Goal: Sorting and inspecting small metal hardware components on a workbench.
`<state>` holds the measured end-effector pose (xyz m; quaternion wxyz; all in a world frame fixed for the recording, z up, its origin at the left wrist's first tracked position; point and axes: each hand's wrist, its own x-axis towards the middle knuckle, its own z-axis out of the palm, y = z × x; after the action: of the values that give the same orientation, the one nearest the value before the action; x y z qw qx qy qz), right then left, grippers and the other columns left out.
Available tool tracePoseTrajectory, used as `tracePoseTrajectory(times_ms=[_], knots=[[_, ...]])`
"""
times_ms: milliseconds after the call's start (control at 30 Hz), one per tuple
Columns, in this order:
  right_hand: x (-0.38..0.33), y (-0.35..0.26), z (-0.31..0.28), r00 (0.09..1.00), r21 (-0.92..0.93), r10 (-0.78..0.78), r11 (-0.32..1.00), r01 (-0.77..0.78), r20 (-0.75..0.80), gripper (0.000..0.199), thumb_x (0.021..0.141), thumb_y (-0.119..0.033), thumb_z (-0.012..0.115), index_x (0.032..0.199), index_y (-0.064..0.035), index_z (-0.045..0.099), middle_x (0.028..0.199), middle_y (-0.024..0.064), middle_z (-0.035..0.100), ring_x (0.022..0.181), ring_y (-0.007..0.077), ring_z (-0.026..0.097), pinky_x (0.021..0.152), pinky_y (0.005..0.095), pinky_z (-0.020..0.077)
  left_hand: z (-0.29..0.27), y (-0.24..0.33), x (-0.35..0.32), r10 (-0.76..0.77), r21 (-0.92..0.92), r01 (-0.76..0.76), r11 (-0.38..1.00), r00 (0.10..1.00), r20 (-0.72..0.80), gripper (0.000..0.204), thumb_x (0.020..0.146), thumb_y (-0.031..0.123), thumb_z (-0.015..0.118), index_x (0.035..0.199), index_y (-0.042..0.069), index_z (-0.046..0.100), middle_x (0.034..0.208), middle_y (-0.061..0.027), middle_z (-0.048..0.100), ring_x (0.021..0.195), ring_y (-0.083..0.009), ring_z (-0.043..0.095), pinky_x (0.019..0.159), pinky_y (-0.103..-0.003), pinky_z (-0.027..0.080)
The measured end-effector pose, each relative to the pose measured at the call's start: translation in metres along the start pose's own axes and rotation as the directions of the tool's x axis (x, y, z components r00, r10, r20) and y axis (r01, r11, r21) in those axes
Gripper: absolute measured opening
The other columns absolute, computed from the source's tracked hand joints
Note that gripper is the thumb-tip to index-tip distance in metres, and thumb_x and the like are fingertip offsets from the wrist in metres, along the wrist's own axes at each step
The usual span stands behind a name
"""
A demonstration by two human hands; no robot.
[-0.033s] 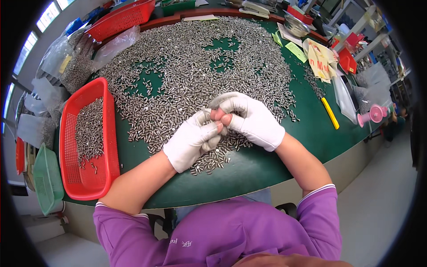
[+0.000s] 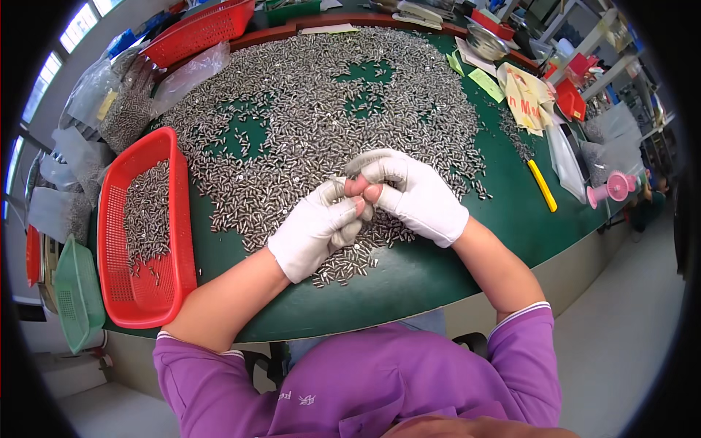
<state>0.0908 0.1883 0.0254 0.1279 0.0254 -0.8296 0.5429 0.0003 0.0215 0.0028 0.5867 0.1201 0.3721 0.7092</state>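
My left hand [image 2: 318, 228] and my right hand [image 2: 416, 196] meet over the near part of a wide spread of small silvery metal pins [image 2: 314, 95]. Both wear white gloves with thumb and some fingertips bare. The fingertips of the two hands are pinched together and touch; whatever lies between them is hidden or too small to make out. Loose pins lie around and just below the hands on the green tabletop [image 2: 409, 281]. Left of my left forearm stands a red perforated basket [image 2: 135, 292] partly filled with the same pins.
A light green basket [image 2: 79, 299] sits beside the red one, near bags of parts [image 2: 124, 120]. At right lie a yellow-handled tool [image 2: 542, 186], a pink spool [image 2: 613, 188] and a printed cloth bag [image 2: 527, 95]. Another red basket [image 2: 201, 33] stands at the far left.
The fingertips of my hands have shifted very slightly against each other. All else looks the same.
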Motion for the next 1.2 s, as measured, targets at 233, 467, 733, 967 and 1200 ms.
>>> tracePoseTrajectory(times_ms=[233, 467, 733, 967, 1200], knots=[[0.005, 0.026, -0.014, 0.974, -0.704, -0.22, 0.699, 0.123, -0.048, 0.015, 0.069, -0.017, 0.069, 0.081, -0.0092, 0.067, 0.093, 0.0078, 0.063, 0.091, 0.0276, 0.059, 0.081, 0.0391, 0.0477, 0.0, 0.003, -0.001, -0.023, 0.025, 0.025, 0.999, 0.998, -0.059, 0.019, 0.092, 0.028, 0.058, 0.099, 0.011, 0.054, 0.085, -0.0011, 0.056, 0.059, -0.0062, 0.043, 0.053, -0.018, 0.034], [0.009, 0.021, -0.008, 0.985, -0.737, -0.172, 0.666, 0.113, -0.003, 0.01, 0.067, -0.01, 0.068, 0.074, -0.0055, 0.063, 0.091, 0.0082, 0.063, 0.089, 0.028, 0.06, 0.077, 0.038, 0.0487, -0.001, 0.004, -0.001, -0.043, 0.004, 0.043, 0.999, 0.995, -0.094, 0.022, 0.092, 0.03, 0.057, 0.1, 0.009, 0.054, 0.085, -0.0016, 0.055, 0.059, -0.0075, 0.044, 0.055, -0.019, 0.036], [0.012, 0.022, -0.009, 0.96, -0.748, -0.277, 0.631, 0.207, 0.031, 0.009, 0.068, -0.009, 0.067, 0.074, -0.0046, 0.062, 0.089, 0.0088, 0.063, 0.088, 0.0286, 0.06, 0.078, 0.0384, 0.0487, -0.002, 0.004, -0.002, -0.014, -0.008, 0.014, 1.0, 0.999, -0.053, 0.025, 0.09, 0.027, 0.059, 0.107, 0.01, 0.053, 0.091, -0.0015, 0.055, 0.062, -0.0077, 0.043, 0.055, -0.019, 0.035], [0.011, 0.02, -0.011, 0.952, -0.717, -0.307, 0.66, 0.225, 0.016, 0.011, 0.07, -0.015, 0.066, 0.08, -0.0095, 0.067, 0.096, 0.0055, 0.062, 0.094, 0.0257, 0.058, 0.08, 0.0386, 0.0474, -0.004, 0.002, 0.0, -0.034, -0.022, 0.033, 0.999, 0.998, -0.045, 0.02, 0.09, 0.025, 0.059, 0.103, 0.011, 0.053, 0.09, -0.0019, 0.055, 0.061, -0.0082, 0.042, 0.055, -0.02, 0.036], [0.011, 0.022, -0.004, 0.976, -0.706, -0.219, 0.688, 0.168, 0.019, 0.009, 0.07, -0.009, 0.067, 0.075, -0.0048, 0.062, 0.099, 0.0109, 0.063, 0.093, 0.0308, 0.059, 0.082, 0.0387, 0.048, -0.007, 0.002, 0.0, -0.014, -0.052, 0.013, 0.999, 0.999, -0.029, 0.017, 0.091, 0.024, 0.059, 0.1, 0.012, 0.053, 0.089, -0.002, 0.056, 0.061, -0.0083, 0.043, 0.056, -0.02, 0.036]])
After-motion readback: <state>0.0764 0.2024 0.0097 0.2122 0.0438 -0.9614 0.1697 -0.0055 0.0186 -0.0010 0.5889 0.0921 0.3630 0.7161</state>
